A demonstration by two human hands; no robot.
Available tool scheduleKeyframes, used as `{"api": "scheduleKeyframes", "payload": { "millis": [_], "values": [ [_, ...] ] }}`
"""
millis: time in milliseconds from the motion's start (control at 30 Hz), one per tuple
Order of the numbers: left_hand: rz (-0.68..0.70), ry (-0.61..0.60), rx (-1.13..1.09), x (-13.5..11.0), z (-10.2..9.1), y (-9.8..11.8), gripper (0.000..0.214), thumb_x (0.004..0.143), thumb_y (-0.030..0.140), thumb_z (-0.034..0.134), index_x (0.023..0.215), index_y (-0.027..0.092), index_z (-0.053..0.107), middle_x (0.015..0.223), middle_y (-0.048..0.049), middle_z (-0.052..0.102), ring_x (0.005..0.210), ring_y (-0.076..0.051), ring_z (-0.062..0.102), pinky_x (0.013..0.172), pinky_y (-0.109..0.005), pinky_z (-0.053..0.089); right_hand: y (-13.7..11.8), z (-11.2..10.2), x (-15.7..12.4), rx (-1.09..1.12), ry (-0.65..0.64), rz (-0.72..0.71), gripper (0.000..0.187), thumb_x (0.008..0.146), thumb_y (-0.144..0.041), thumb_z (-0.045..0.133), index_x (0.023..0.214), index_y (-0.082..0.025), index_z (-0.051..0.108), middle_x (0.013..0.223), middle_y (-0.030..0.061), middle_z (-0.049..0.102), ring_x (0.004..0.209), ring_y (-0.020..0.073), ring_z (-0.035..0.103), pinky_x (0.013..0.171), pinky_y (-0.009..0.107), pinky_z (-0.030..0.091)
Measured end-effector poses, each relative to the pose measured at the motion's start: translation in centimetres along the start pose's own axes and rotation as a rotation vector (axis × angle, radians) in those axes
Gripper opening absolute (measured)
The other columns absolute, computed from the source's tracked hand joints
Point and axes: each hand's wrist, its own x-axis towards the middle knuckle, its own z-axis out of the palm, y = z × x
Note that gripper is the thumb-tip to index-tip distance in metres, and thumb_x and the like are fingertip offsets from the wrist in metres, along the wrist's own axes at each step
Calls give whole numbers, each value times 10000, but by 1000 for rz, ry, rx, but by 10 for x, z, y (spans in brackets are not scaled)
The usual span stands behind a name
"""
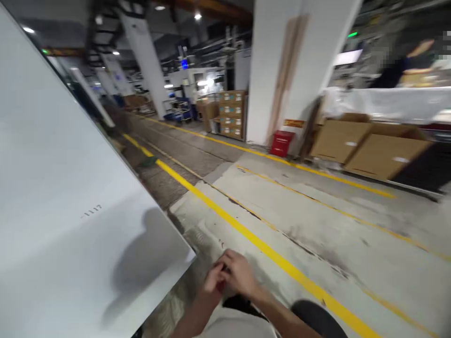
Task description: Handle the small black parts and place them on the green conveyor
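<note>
My left hand (213, 280) and my right hand (240, 271) meet in front of my body, low in the head view. The fingers of both are bent and pressed together. Whatever may be between them is hidden, with only a dark spot showing there. Just to their left stands a large white panel (84, 155) with small printed characters and a dark shadow on it. Its lower right corner comes close to my left hand without touching it.
Yellow lines (243, 230) run across the grey floor (282, 206). Open cardboard boxes (340, 141) stand at the right, near a person (398, 68) at a bench. A red box (281, 143) sits by a white pillar (271, 70). Stacked cartons (231, 112) are farther back.
</note>
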Motion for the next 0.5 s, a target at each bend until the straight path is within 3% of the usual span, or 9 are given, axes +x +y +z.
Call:
{"api": "scheduleKeyframes", "payload": {
  "millis": [67,167,300,500],
  "values": [
    [-4,26,-42,31,50,1,126,772,200,788,888,175,743,959,-120,769,951,-272,750,783,-344,587,29,-45,19,-11,-6,-16,267,893,-201,636,1136,-232,742,1154,78,666,1079,263,633,966,369,485],
    [-33,15,-26,70,115,-4,168,747,169,780,881,190,680,947,-71,751,914,-209,738,814,-301,559,73,-97,32,-16,23,-12,279,899,-213,565,1125,-226,729,1155,96,661,1059,275,647,948,390,506],
    [-87,-6,35,116,187,-30,266,677,168,819,820,199,596,788,-40,691,743,-207,709,752,-328,543,150,-138,27,59,141,11,277,971,-344,500,1112,-295,733,1147,89,686,1036,282,690,902,408,571],
    [-181,-113,218,215,291,-94,355,643,260,875,845,208,588,783,-81,672,704,-240,690,788,-451,552,308,-198,21,128,272,-19,266,1011,-511,538,1162,-401,728,1131,57,729,948,279,753,779,397,657]
  ]
}}
